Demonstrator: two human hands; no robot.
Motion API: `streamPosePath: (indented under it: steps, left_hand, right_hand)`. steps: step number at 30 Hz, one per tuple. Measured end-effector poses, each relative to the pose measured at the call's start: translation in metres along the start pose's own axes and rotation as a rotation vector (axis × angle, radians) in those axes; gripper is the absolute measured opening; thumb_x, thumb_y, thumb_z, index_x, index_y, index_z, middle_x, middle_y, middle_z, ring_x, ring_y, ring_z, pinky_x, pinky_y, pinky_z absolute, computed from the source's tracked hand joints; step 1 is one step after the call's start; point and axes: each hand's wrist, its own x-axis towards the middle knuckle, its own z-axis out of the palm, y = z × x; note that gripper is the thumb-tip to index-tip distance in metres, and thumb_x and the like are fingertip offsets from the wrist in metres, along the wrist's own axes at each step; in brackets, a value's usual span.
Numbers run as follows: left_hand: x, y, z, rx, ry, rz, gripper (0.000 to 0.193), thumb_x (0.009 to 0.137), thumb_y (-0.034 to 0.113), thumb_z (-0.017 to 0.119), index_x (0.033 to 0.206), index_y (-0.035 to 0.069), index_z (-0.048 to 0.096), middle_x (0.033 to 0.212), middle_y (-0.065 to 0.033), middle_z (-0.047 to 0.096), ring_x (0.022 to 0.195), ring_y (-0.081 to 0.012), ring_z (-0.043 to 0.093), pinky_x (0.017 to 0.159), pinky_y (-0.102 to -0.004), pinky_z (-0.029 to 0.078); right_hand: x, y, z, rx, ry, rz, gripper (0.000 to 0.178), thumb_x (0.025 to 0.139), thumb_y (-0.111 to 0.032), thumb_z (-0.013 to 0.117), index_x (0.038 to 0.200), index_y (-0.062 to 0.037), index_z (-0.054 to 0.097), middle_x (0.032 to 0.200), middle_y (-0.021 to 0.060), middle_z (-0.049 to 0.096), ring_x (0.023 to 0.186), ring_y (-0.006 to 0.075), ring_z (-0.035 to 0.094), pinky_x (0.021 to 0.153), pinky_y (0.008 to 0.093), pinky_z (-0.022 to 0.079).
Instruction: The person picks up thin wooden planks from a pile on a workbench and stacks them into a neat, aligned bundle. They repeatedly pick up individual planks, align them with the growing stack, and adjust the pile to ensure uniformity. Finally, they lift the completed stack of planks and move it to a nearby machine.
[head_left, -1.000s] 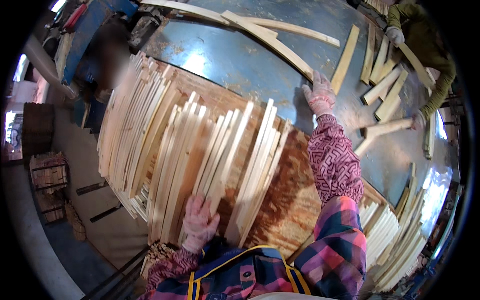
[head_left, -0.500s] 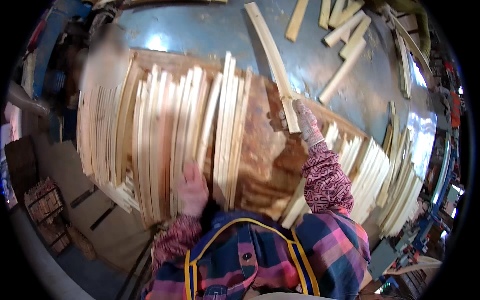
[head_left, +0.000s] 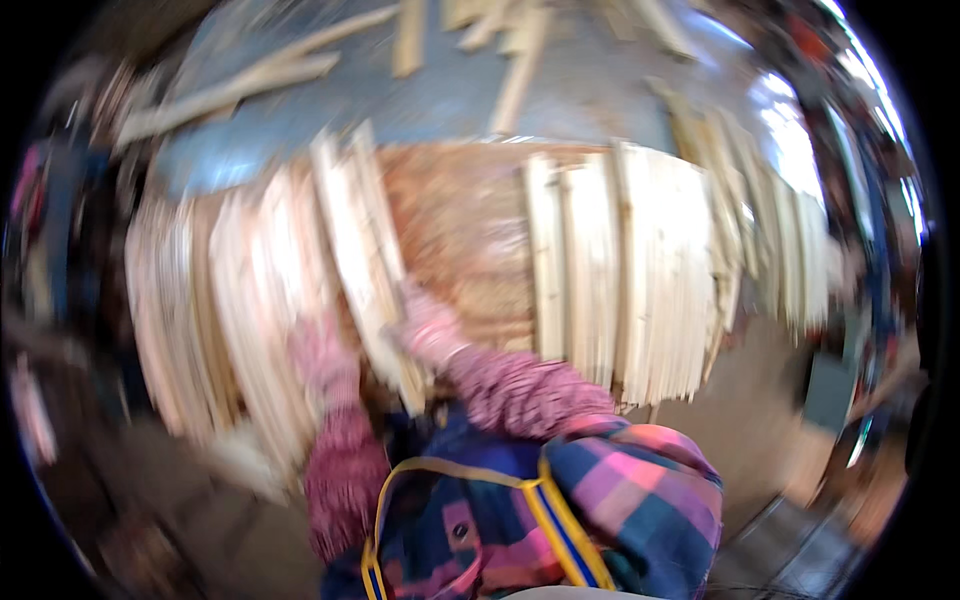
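My left hand (head_left: 325, 360), in a pale knit glove, lies at the near part of a bundle of light wooden slats (head_left: 250, 260). Just right of that bundle, a few slats (head_left: 365, 260) lie slightly slanted on the brown board (head_left: 460, 230). My right hand (head_left: 430, 325), gloved as well, touches the right edge of these slanted slats near their lower end. Motion blur smears the fingers of both hands, so their grip does not show clearly.
Another row of slats (head_left: 660, 270) stands on the board's right part, with more slats (head_left: 790, 240) beyond it. Loose wood pieces (head_left: 520, 80) are scattered over the blue-grey metal tabletop (head_left: 430, 110). A further stack of slats (head_left: 165, 310) sits at far left.
The view has turned, shifting the scene. My right hand has come from the board's far edge, where it held a long slat, back to the slanted slats beside my left hand.
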Motion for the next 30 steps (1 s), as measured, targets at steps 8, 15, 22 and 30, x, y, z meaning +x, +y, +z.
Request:
streamPosePath:
  steps: [8,15,22,30]
  left_hand:
    - [-0.006,-0.018,-0.028,-0.13,-0.345,-0.125,0.071,0.087,0.047,0.067,0.152,0.027,0.049,0.167,-0.0227,0.021,0.152,-0.0482,0.018,0.125,-0.0554,0.014]
    - [-0.027,-0.023,-0.031,-1.007,-0.217,0.008,0.065,0.095,0.038,0.064,0.152,0.013,0.047,0.152,-0.0229,0.047,0.142,-0.0375,0.044,0.117,-0.0426,0.037]
    - [-0.038,0.043,0.0,-1.221,-0.829,0.106,0.073,0.096,0.043,0.064,0.156,0.012,0.038,0.142,-0.0198,0.058,0.128,-0.0362,0.058,0.111,-0.0395,0.042]
    - [-0.08,0.077,0.031,-0.724,-0.735,0.195,0.096,0.09,0.061,0.064,0.162,0.01,0.026,0.143,-0.0291,0.053,0.131,-0.0406,0.055,0.11,-0.0456,0.043]
  right_hand:
    - [0.035,-0.082,0.059,-0.161,0.392,0.228,0.085,0.074,-0.038,0.076,0.148,-0.0145,0.041,0.135,0.0138,0.046,0.13,0.0343,0.044,0.104,0.0575,0.038]
    - [0.005,-0.017,0.025,0.896,0.081,-0.05,0.07,0.078,-0.036,0.077,0.133,-0.0002,0.052,0.117,0.0197,0.068,0.106,0.0312,0.07,0.088,0.0411,0.06]
    - [-0.06,0.094,0.054,1.138,0.166,0.14,0.058,0.096,-0.032,0.064,0.145,-0.0019,0.052,0.133,0.0162,0.066,0.107,0.027,0.067,0.091,0.039,0.055]
    - [-0.067,0.146,0.052,0.258,0.23,0.194,0.054,0.101,-0.039,0.054,0.145,-0.007,0.056,0.144,0.0152,0.06,0.135,0.0302,0.055,0.114,0.0367,0.041]
